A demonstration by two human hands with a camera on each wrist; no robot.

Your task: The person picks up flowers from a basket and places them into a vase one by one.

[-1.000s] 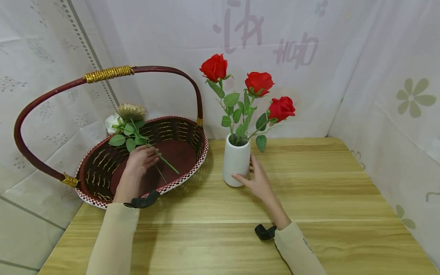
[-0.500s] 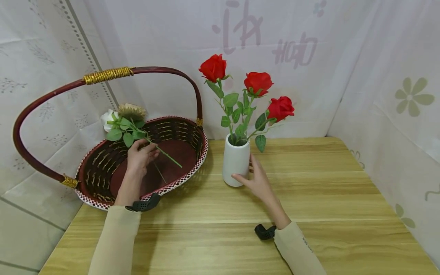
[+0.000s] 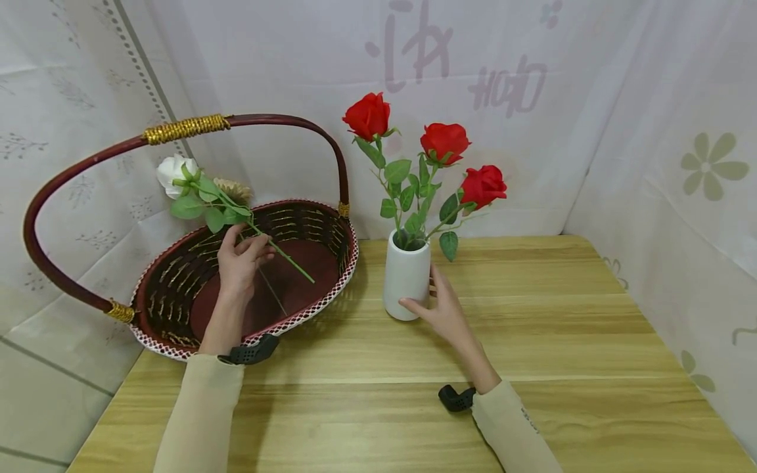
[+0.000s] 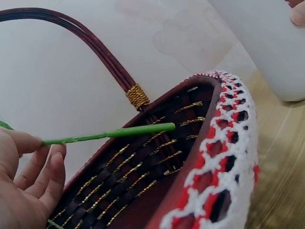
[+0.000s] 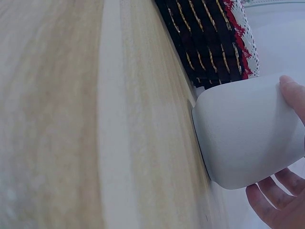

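My left hand (image 3: 238,266) pinches the green stem of a white rose (image 3: 175,176) over the oval woven basket (image 3: 349,276). The stem's cut end (image 4: 157,128) points right, above the basket's inside in the left wrist view. Behind the rose's leaves, a beige flower (image 3: 235,190) shows partly, its thin stem running down into the basket. My right hand (image 3: 445,314) holds the lower right side of a white vase (image 3: 405,279), thumb in front and fingers round the back. Three red roses (image 3: 446,143) stand in the vase, leaning apart.
The basket's tall arched handle (image 3: 284,120), wrapped in gold cord, rises over the left hand. A wooden table (image 3: 562,328) bears the basket and vase. Printed white curtains (image 3: 532,39) hang close behind and at both sides.
My left hand has lifted the white rose up and left, away from the beige flower, which stays behind in the basket. The right hand and vase have not moved.
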